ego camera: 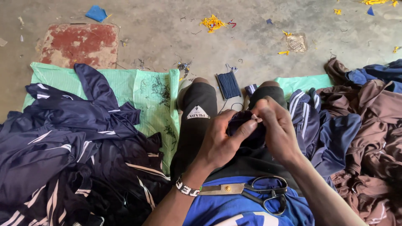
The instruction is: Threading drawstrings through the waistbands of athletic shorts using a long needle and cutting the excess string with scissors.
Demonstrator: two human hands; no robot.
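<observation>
My left hand [221, 140] and my right hand [279, 130] meet above my lap, both pinching a bunched piece of dark navy fabric [245, 127]. The fingertips of both hands pinch a small pale bit at the fabric's top edge. A beaded black-and-white bracelet [186, 188] circles my left wrist. Large scissors [255, 192] with black handles lie on my blue shirt, just below the hands. I sit on the floor with my legs stretched out in black trousers [197, 117].
A heap of navy garments with white stripes [71, 155] lies at my left on a green cloth [138, 90]. Brown and blue garments [368, 138] pile at my right. A spool of dark blue thread [228, 85] rests between my knees. Yellow scraps [212, 23] and a floor drain [296, 42] mark the concrete floor.
</observation>
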